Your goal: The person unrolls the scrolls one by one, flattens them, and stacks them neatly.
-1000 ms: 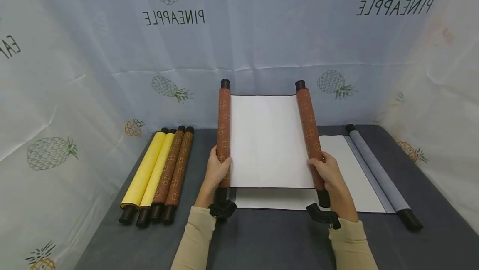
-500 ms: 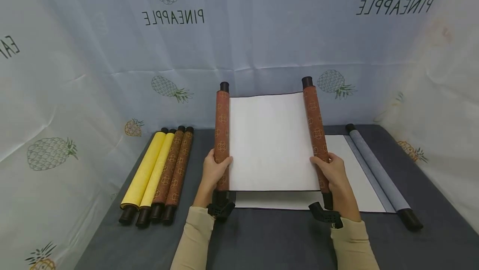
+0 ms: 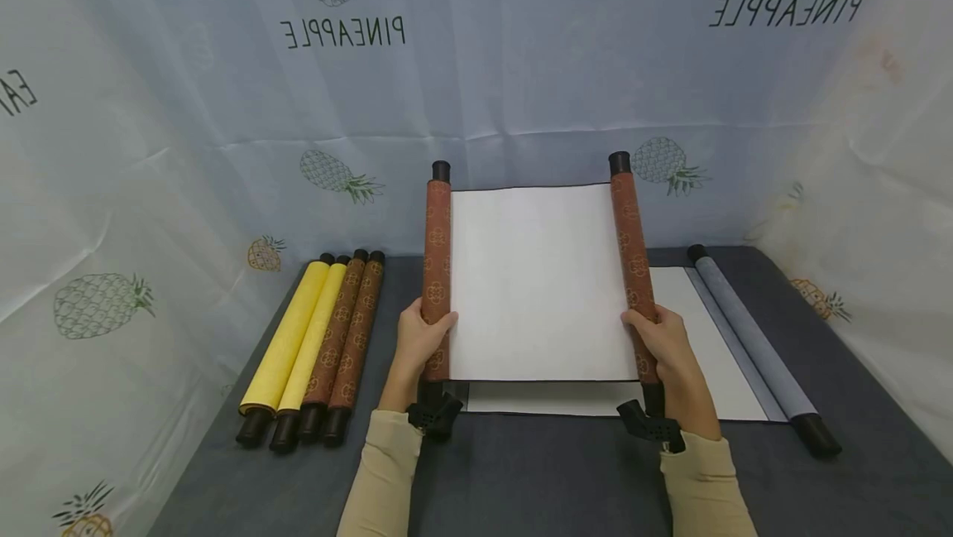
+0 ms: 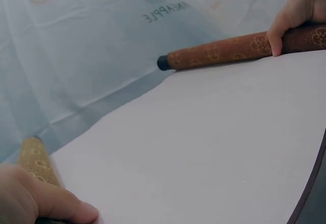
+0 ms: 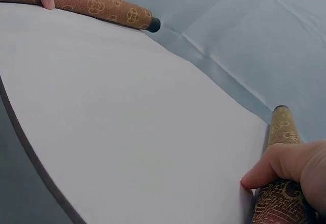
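Observation:
Between both hands a partly unrolled scroll (image 3: 539,285) is held up, its blank white paper facing me and brown patterned rolls with black end knobs at both sides. My left hand (image 3: 417,342) grips the left roll near its lower end, thumb over the paper's edge. Around the right roll, which leans slightly, curl the fingers of my right hand (image 3: 666,347). In the left wrist view the right roll (image 4: 224,53) crosses the top; in the right wrist view the left roll (image 5: 97,2) does. Behind and below lies a second opened scroll with a grey-blue roll (image 3: 755,334), partly hidden.
On the left of the dark grey tabletop (image 3: 536,479) lie two yellow scrolls (image 3: 286,338) and two brown patterned scrolls (image 3: 350,338), rolled up side by side. A pale curtain (image 3: 506,65) with pineapple prints hangs behind and at both sides.
Both hands have moved apart, the left one leftward and the right one rightward. More white paper shows between the two brown rolls. The scrolls on the table have stayed put.

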`<state>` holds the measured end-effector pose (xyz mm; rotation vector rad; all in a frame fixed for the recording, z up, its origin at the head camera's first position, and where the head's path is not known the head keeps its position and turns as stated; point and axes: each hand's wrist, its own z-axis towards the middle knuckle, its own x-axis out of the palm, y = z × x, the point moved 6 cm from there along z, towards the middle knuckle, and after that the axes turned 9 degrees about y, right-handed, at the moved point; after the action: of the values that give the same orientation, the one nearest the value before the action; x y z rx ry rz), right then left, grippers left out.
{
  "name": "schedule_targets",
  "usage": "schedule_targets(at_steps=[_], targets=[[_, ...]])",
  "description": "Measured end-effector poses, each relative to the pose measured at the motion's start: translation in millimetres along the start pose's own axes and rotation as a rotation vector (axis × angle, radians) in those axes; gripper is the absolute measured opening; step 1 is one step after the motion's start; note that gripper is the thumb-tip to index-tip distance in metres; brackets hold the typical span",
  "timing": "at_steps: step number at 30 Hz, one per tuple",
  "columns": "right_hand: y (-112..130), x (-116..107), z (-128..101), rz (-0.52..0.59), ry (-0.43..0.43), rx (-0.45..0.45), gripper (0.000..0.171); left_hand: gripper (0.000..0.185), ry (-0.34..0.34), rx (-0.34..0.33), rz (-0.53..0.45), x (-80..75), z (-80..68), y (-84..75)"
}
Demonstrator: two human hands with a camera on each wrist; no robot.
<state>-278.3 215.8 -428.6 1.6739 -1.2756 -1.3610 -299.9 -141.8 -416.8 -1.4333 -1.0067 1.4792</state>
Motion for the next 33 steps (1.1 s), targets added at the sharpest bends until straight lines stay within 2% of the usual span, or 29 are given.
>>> schedule_targets(at_steps=[5, 8, 12, 15, 18, 20, 26, 33], targets=[[-1, 0, 0, 0.007, 0.017, 0.0, 0.07, 0.06, 0.008, 0.003, -0.027, 2.7, 0.8, -0.3], [-1, -1, 0, 0.016, 0.014, 0.003, 0.069, 0.059, -0.015, -0.004, -0.036, 3.7, 0.5, -0.5], [-3, -1, 1, 0.025, 0.028, 0.014, 0.078, 0.059, -0.059, 0.001, -0.047, 2.1, -1.2, -1.5], [-3, -2, 1, 0.015, 0.041, 0.018, 0.083, 0.071, -0.076, -0.015, -0.061, -0.2, -2.5, -1.1], [-3, -4, 1, -0.003, 0.04, 0.006, 0.08, 0.08, -0.075, -0.036, -0.061, -2.4, -2.5, 0.8], [-3, -6, 0, -0.013, 0.034, -0.009, 0.077, 0.076, -0.07, -0.038, -0.062, -3.9, -2.0, 1.7], [-6, -14, -1, -0.001, 0.016, -0.006, 0.073, 0.051, -0.058, -0.003, -0.046, -7.8, 0.2, 3.3], [-7, -23, -3, 0.01, -0.023, -0.02, 0.073, 0.045, -0.051, -0.002, -0.019, -9.4, 0.0, 6.6]])
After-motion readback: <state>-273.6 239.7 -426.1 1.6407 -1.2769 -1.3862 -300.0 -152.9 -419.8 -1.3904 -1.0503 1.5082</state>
